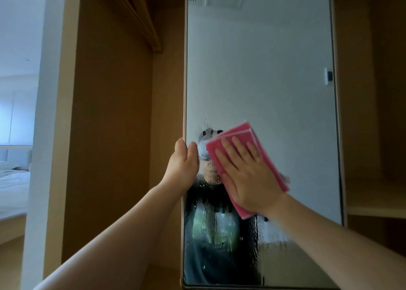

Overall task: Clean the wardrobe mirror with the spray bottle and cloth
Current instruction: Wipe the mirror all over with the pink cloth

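Right hand, fingers straight and spread, presses pink cloth flat on wet mirror; left hand grips mirror's left edge

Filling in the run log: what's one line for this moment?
phase: wiping | right hand: flat on pink cloth against mirror | left hand: grips mirror edge | droplets: lower glass

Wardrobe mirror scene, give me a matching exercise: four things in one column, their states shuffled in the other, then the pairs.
1 left hand
2 right hand
3 cloth
4 mirror

A pink, folded
B wet with droplets low down
C grips the mirror's edge
D pressed flat on the cloth

Pairs: 1-C, 2-D, 3-A, 4-B
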Demonstrator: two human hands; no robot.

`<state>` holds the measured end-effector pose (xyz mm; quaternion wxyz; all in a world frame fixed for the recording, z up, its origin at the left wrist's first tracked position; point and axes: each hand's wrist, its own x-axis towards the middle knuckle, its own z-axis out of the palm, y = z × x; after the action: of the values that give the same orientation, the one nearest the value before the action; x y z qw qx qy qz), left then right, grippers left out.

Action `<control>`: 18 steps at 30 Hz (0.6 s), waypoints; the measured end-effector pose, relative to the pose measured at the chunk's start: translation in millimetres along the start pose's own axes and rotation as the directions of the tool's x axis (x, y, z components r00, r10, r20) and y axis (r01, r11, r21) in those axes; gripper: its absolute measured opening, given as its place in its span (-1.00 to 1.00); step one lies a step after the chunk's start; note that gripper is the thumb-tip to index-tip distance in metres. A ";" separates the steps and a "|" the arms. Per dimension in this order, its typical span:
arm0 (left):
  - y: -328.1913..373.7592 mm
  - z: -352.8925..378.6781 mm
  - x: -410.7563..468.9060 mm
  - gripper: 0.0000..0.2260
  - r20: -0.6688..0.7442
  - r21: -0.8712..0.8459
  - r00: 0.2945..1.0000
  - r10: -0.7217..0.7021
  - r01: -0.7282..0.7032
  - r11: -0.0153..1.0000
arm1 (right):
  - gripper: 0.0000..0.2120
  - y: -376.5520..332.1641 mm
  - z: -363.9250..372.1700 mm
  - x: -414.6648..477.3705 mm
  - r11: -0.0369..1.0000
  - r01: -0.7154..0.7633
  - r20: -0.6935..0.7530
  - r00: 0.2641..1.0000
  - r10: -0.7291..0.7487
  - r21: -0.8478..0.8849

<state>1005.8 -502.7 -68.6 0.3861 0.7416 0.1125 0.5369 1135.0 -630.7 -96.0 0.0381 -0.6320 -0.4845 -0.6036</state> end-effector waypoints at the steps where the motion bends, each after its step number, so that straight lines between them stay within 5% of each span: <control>1: 0.7 0.2 -0.8 -0.60 -0.003 0.014 1.000 -0.002 0.002 1.000 | -0.46 -2.5 2.3 -6.3 1.000 0.021 -0.003 1.000 -0.021 0.003; 18: -7.1 1.9 2.8 -0.43 0.002 -0.043 1.000 -0.008 0.008 0.999 | -0.47 28.2 -24.4 79.1 1.000 -0.012 0.000 1.000 0.012 0.019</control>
<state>1010.4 -497.1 -71.8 0.4041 0.7333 0.1036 0.5370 1120.3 -616.2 -11.0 0.0478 -0.6347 -0.4863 -0.5986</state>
